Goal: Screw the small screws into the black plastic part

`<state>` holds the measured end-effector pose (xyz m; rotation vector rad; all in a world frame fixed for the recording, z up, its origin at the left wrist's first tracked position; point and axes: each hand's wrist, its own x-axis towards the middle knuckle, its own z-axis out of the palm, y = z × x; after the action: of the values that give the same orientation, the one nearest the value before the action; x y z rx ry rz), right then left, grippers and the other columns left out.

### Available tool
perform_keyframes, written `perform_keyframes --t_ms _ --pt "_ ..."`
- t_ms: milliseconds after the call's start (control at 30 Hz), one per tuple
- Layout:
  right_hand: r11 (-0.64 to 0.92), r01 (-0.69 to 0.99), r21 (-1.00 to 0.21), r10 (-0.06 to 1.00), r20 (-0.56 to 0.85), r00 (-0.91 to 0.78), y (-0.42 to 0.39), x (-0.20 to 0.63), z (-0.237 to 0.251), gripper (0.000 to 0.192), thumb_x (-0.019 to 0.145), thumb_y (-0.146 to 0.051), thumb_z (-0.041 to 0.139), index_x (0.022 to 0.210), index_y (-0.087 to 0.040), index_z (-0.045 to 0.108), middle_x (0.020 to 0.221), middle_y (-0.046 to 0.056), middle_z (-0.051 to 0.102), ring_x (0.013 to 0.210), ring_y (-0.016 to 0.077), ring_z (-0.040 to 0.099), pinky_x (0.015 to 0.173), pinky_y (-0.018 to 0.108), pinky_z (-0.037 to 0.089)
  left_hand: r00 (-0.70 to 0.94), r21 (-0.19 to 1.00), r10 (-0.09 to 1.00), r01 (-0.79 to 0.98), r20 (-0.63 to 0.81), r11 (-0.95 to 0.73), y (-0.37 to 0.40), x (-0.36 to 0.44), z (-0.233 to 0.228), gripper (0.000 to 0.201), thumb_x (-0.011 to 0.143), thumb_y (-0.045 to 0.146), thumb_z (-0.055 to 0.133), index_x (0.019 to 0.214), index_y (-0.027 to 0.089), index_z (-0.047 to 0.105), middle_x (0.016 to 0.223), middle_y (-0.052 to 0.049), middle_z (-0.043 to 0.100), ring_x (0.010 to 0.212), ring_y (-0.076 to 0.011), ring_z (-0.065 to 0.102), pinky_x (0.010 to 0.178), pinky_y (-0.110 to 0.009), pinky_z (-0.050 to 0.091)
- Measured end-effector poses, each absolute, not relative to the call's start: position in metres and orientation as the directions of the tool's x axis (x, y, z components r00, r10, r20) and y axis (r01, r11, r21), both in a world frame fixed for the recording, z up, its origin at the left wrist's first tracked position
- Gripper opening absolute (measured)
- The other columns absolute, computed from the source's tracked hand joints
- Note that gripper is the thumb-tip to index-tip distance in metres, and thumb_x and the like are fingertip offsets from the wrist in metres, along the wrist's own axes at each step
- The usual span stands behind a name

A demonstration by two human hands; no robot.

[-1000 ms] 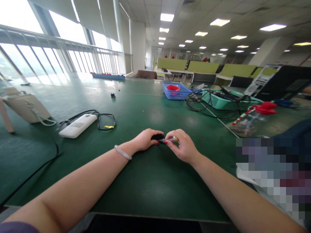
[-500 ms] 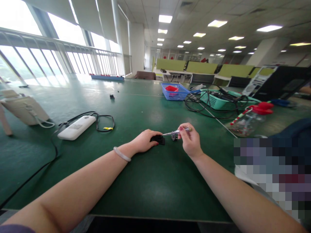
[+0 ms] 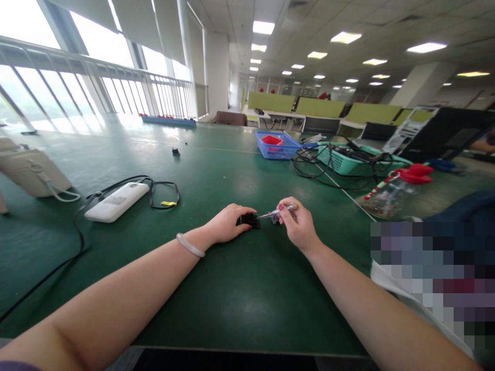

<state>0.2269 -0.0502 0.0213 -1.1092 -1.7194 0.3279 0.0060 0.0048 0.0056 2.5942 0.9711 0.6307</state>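
My left hand grips a small black part on the green table, thumb on the near side and fingers on the far side. What kind of part it is I cannot make out. Between the fingers of my right hand is a screwdriver with a see-through handle, held almost level. Its metal shaft points left and the tip meets the black part, or lies just over it. Small shiny pieces lie below the handle, partly covered by it.
A white power bank with a black cable lies left, near a beige bag. Behind stand a blue basket and a green basket with tangled cables. At right are a red-lidded bottle and a blurred-out area.
The screwdriver has come slightly left and its tip has dropped toward the middle of the black part. My left hand keeps hold of the part. The whole view has shifted a little.
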Motion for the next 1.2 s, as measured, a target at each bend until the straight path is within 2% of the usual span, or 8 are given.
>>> perform_keyframes --t_ms 233,467,600,667,800,967,1100,1200 --pt "0.556 0.489 -0.672 0.763 0.646 0.019 -0.053 0.227 0.022 0.023 0.093 -0.039 0.053 0.08 -0.021 0.057 0.064 -0.001 0.056 0.058 0.0142 0.056 0.058 0.027 0.045 0.671 0.449 0.677 0.526 0.303 -0.722 0.004 0.003 0.008 0.043 0.087 0.029 0.06 0.129 0.025 0.055 0.124 -0.005 0.066 0.112 -0.0229 0.059 0.101 -0.038 0.045" --pt "0.535 0.308 -0.786 0.684 0.618 0.387 -0.04 0.24 0.017 0.026 0.091 -0.045 0.052 0.077 -0.022 0.05 0.059 -0.005 0.045 0.046 0.0111 0.044 0.045 0.024 0.036 0.605 0.481 0.7 0.517 0.38 -0.708 0.003 0.0 0.009 0.04 0.09 0.026 0.053 0.13 0.024 0.054 0.129 -0.006 0.062 0.12 -0.0229 0.053 0.107 -0.039 0.04" --pt "0.487 0.363 -0.794 0.597 0.606 0.525 -0.024 0.261 0.013 0.03 0.089 -0.047 0.051 0.073 -0.023 0.047 0.056 -0.006 0.042 0.045 0.011 0.042 0.045 0.024 0.036 0.475 0.452 0.74 0.59 0.477 -0.669 0.006 -0.002 0.006 0.046 0.092 0.019 0.044 0.138 0.022 0.045 0.129 -0.009 0.059 0.119 -0.0228 0.051 0.107 -0.04 0.039" --pt "0.454 0.41 -0.791 0.55 0.611 0.569 -0.018 0.271 0.01 0.029 0.088 -0.046 0.052 0.072 -0.022 0.047 0.057 -0.005 0.044 0.046 0.0114 0.044 0.046 0.024 0.037 0.444 0.418 0.771 0.658 0.456 -0.626 0.009 -0.003 0.001 0.049 0.093 0.017 0.041 0.141 0.023 0.043 0.128 -0.01 0.058 0.117 -0.0241 0.051 0.106 -0.042 0.039" --pt "0.39 0.483 -0.784 0.52 0.62 0.587 -0.014 0.28 0.006 0.027 0.087 -0.043 0.052 0.071 -0.022 0.05 0.057 -0.003 0.048 0.049 0.013 0.047 0.047 0.024 0.037 0.472 0.333 0.824 0.757 0.314 -0.561 0.016 -0.008 -0.011 0.053 0.09 0.013 0.04 0.141 0.027 0.044 0.125 -0.01 0.059 0.113 -0.0277 0.051 0.1 -0.046 0.042" --pt "0.336 0.478 -0.812 0.601 0.575 0.554 -0.018 0.273 0.005 0.025 0.086 -0.04 0.054 0.07 -0.021 0.052 0.058 -0.003 0.051 0.052 0.0134 0.048 0.051 0.024 0.038 0.542 0.28 0.814 0.764 0.208 -0.581 0.018 -0.01 -0.014 0.052 0.086 0.012 0.041 0.133 0.032 0.053 0.132 -0.008 0.054 0.119 -0.0325 0.046 0.099 -0.053 0.04" --pt "0.34 0.478 -0.81 0.635 0.572 0.518 -0.02 0.267 0.006 0.026 0.087 -0.04 0.053 0.069 -0.021 0.052 0.058 -0.005 0.05 0.051 0.0122 0.046 0.053 0.024 0.037 0.547 0.285 0.82 0.769 0.167 -0.572 0.014 -0.01 -0.007 0.048 0.088 0.016 0.042 0.13 0.036 0.054 0.135 -0.004 0.055 0.124 -0.0303 0.045 0.104 -0.054 0.036" --pt "0.367 0.458 -0.81 0.654 0.575 0.492 -0.02 0.265 0.005 0.027 0.087 -0.042 0.053 0.07 -0.021 0.051 0.057 -0.006 0.049 0.049 0.0117 0.045 0.052 0.024 0.037 0.572 0.312 0.799 0.736 0.187 -0.6 0.01 -0.007 -0.001 0.036 0.094 0.031 0.039 0.124 0.032 0.059 0.133 -0.003 0.058 0.125 -0.027 0.046 0.109 -0.051 0.031"
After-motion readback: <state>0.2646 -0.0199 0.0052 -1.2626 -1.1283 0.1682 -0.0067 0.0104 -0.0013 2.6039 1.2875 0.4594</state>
